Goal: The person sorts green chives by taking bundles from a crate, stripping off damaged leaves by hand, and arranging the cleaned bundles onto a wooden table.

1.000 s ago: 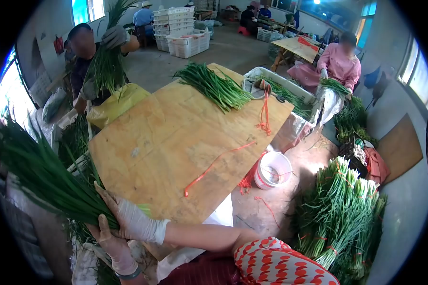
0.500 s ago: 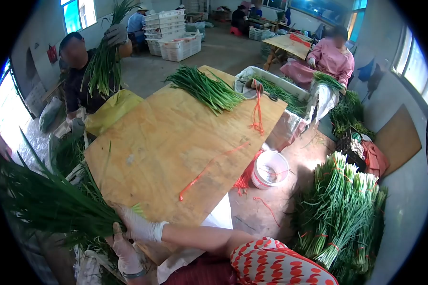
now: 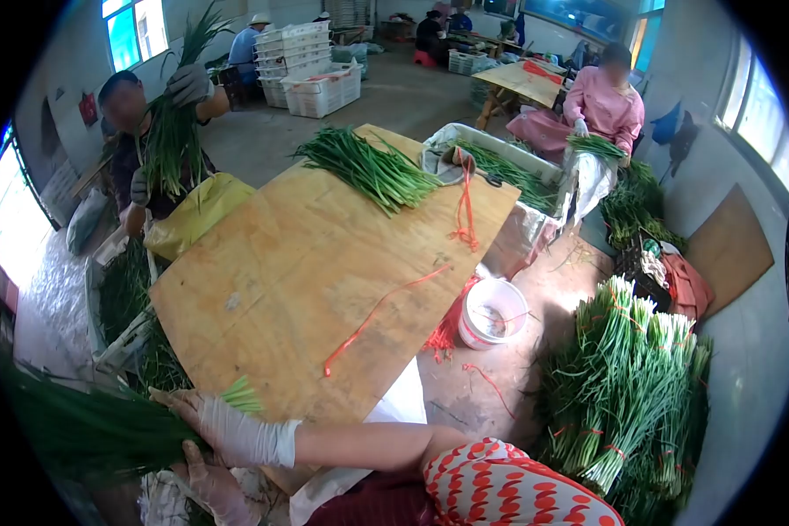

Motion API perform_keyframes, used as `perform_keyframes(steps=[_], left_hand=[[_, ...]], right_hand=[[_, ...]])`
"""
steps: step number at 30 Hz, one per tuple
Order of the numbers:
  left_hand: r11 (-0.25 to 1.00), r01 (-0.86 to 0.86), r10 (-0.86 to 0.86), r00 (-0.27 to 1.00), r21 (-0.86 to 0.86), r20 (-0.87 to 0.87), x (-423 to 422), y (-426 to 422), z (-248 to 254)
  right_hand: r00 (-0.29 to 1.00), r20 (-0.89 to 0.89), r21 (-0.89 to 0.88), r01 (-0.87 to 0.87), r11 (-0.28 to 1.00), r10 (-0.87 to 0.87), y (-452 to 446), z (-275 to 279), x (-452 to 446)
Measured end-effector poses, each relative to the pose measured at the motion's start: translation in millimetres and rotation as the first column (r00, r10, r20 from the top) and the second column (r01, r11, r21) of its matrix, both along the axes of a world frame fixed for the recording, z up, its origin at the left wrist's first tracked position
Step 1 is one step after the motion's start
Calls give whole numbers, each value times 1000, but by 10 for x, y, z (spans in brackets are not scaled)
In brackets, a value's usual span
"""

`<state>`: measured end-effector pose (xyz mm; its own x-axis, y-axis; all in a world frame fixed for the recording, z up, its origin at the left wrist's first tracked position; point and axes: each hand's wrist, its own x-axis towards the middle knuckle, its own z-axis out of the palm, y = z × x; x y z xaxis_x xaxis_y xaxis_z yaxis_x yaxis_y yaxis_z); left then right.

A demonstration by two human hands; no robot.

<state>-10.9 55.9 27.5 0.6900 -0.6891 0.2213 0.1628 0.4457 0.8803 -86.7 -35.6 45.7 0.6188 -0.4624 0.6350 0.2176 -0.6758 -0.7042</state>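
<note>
At the lower left, a big bunch of garlic chives (image 3: pixel 96 430) lies sideways, leaves to the left and pale stem ends (image 3: pixel 242 395) poking out past my wrist. My gloved right hand (image 3: pixel 228 425) grips it from above, at the near left corner of the wooden board table (image 3: pixel 316 289). Just below, my gloved left hand (image 3: pixel 215 491) closes round the underside of the same bunch; some of its fingers are hidden. A red tie string (image 3: pixel 368 320) lies across the board, and a loose pile of chives (image 3: pixel 368 171) rests at its far edge.
Tied chive bundles (image 3: pixel 627 386) stand at right, near a white bucket (image 3: pixel 494 314). A white crate (image 3: pixel 473 131) of chives adjoins the board. A co-worker across at left lifts chives (image 3: pixel 171 145); another in pink (image 3: pixel 603 105) sits at right. White crates (image 3: pixel 324 92) stand behind.
Both my hands have shifted slightly left with the chives, and the leaves hang lower. The left co-worker's lower hand has risen to the chives that person holds up.
</note>
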Motion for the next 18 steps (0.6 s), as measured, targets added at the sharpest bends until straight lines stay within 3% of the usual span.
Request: perform_keyframes(steps=[4, 7, 8, 10, 11, 13, 14, 16, 18], left_hand=[[998, 60, -51, 964, -27, 259, 118, 38, -166], [996, 93, -93, 946, 12, 310, 280, 22, -641], [994, 103, -106, 939, 24, 327, 285, 20, -713], [979, -8, -61, 941, 202, 332, 210, 0, -705], [979, -7, -62, 942, 204, 330, 184, -13, -688], [989, 47, -65, 989, 138, 131, 122, -32, -605], [990, 48, -66, 989, 134, 134, 114, -34, -591], [997, 37, -45, 992, 75, 116, 109, -14, -578], [997, 61, -67, 990, 51, 124, 116, 13, -530]], right_hand=[[990, 141, 56, -15, 998, 7, 35, -94, -36], [981, 190, 142, -74, 987, 46, 30, -545, 54], [966, 239, 309, -173, 935, 100, 27, -847, 186], [985, 164, 221, 20, 975, -57, 22, -863, 117], [985, 162, 223, 20, 975, -58, 23, -863, 115], [990, 108, 220, 62, 974, -87, 46, -792, 71], [990, 111, 216, 63, 974, -88, 31, -736, 62], [990, 129, 309, -99, 946, 62, 26, -514, -12], [990, 128, 254, -87, 963, 56, 14, -382, -61]])
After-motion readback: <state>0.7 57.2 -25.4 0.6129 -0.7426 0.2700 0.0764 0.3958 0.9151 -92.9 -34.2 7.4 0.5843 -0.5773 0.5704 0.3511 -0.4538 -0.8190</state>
